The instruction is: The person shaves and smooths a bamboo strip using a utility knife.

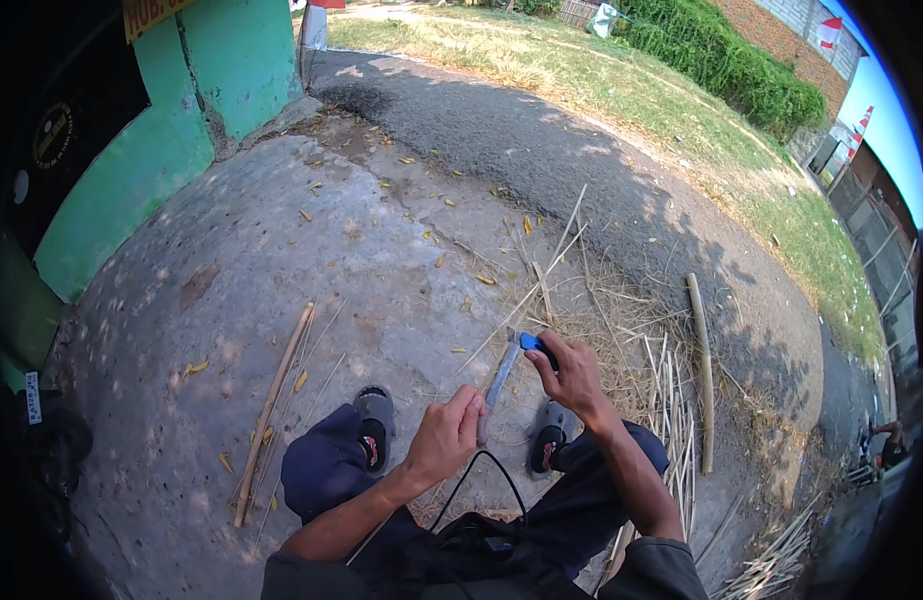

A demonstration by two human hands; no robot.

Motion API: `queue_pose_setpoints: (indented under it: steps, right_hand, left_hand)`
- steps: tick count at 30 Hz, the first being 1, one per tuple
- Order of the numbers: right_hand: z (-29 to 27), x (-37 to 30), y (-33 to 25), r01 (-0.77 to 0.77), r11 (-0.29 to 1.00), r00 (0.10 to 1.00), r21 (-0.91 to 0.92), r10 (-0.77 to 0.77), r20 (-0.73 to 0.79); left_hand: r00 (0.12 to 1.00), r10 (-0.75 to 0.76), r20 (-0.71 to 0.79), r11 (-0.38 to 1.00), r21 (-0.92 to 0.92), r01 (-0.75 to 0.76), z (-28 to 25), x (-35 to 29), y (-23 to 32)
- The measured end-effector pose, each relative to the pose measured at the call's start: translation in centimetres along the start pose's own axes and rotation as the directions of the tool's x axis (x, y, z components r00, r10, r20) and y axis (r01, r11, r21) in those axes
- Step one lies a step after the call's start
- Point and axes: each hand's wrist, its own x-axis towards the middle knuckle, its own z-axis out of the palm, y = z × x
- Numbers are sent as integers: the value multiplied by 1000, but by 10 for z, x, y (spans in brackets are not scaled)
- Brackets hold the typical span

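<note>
My left hand (444,438) is closed around the lower end of what looks like a knife, its long grey blade (501,376) slanting up and to the right. The fingers hide most of its handle. Between the thumb and fingers of my right hand (572,375) is a blue utility cutter (532,343). The cutter's tip meets or overlaps the upper end of the grey blade; whether they touch I cannot tell. Both hands are above the ground between my two shoes (375,425). A thin pale strip (500,327) lies on the concrete just beyond them.
Straw-like shavings and thin split sticks (670,410) lie to my right, beside a thick pole (702,375). A brown stick (274,415) rests on the concrete at left. A black cord (502,465) loops before my lap. Further off are a green wall (132,180) and asphalt road (462,120).
</note>
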Motion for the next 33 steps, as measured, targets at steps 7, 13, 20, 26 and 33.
queue_pose_setpoints:
  steps: [7, 13, 20, 26, 33]
  right_hand:
    - [-56, 32, 97, -370, 929, 881, -23, 343, -325]
    - [-42, -1, 85, -533, 766, 746, 359, 626, -226]
    - [6, -5, 0, -191, 978, 981, 78, 187, 50]
    - [12, -16, 1, -56, 997, 989, 56, 48, 143]
    - [1, -16, -2, -47, 997, 993, 54, 40, 109]
  left_hand:
    - [988, 24, 155, 996, -85, -11, 7, -32, -2]
    - [960, -140, 243, 971, -156, 181, -8, -11, -1]
    - [926, -281, 252, 798, -476, 371, -7, 2, -22]
    - [917, -251, 311, 721, -571, 392, 1, 7, -12]
    - [942, -199, 269, 776, -544, 319, 5, 9, -10]
